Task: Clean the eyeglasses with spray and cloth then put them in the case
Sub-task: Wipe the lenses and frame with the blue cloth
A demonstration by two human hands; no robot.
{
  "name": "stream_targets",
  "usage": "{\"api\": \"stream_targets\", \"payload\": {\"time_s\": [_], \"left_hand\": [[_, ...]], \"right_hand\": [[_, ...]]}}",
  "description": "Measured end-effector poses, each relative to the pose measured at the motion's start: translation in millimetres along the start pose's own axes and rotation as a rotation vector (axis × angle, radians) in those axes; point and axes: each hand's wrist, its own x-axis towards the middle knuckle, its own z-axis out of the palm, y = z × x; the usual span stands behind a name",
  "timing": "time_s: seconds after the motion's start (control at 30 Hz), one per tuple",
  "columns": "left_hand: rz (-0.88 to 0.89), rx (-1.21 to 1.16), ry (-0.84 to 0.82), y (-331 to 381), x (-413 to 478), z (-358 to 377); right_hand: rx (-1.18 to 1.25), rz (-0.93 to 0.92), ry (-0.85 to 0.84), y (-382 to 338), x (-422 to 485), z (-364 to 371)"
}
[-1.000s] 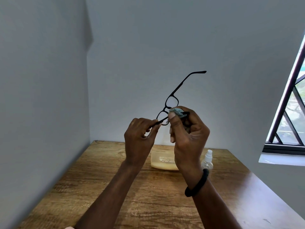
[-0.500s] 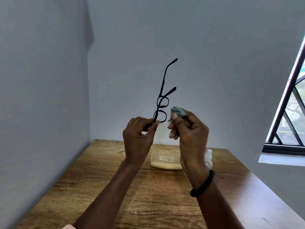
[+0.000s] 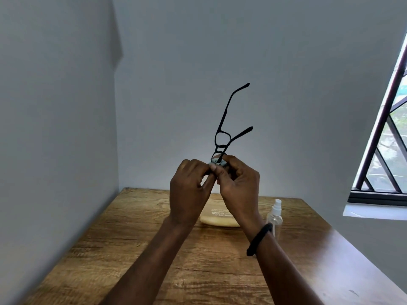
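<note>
**A:** Where do we have the eyeglasses [image 3: 222, 137] at this moment?

**B:** In the air above the tabletop [image 3: 154, 249], nearly upright, with both temples open and pointing up and to the right. Our left grip [image 3: 189, 190] is closed in a pinch on the lower end of the frame. Our right grip [image 3: 239, 186] pinches the cloth [image 3: 217, 164] around the lower lens, so the two grips touch.

**A:** How do we wipe well?

**B:** We think small circles with light pressure are best, with cloth on both faces of the lens. The left fingers should stay on the rim and not on the glass. The thin frame can bend, so we do not twist it.

**A:** And the room for moving?

**B:** Above, the temples have free air. The wall on the left is close to the tabletop edge, and the window [image 3: 385, 128] is well apart on the right. Under the hands lies the case [image 3: 220, 219], partly hidden, and we cannot tell if it is open. The spray bottle [image 3: 275, 219] stands just beside it, near our right forearm. In our judgement, we could tip it when we lower the hands.
</note>
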Motion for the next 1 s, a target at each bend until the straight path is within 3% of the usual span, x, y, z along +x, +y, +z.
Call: {"api": "stream_targets", "payload": {"time_s": [0.2,0.37,0.53,0.87,1.0], "left_hand": [[-0.002,-0.083,-0.193,-29,2,-5],[-0.507,-0.358,-0.038,-41,7,-9],[-0.920,-0.590,-0.141,-60,11,-11],[-0.961,-0.794,-0.220,-66,16,-24],[-1.001,-0.878,-0.279,-76,17,-30]], "right_hand": [[0.104,0.050,-0.191,4,11,-15],[0.230,0.181,-0.438,10,14,-31],[0.352,0.210,-0.523,15,14,-38],[0.407,0.245,-0.623,16,12,-45],[0.428,0.242,-0.586,18,14,-47]]}}
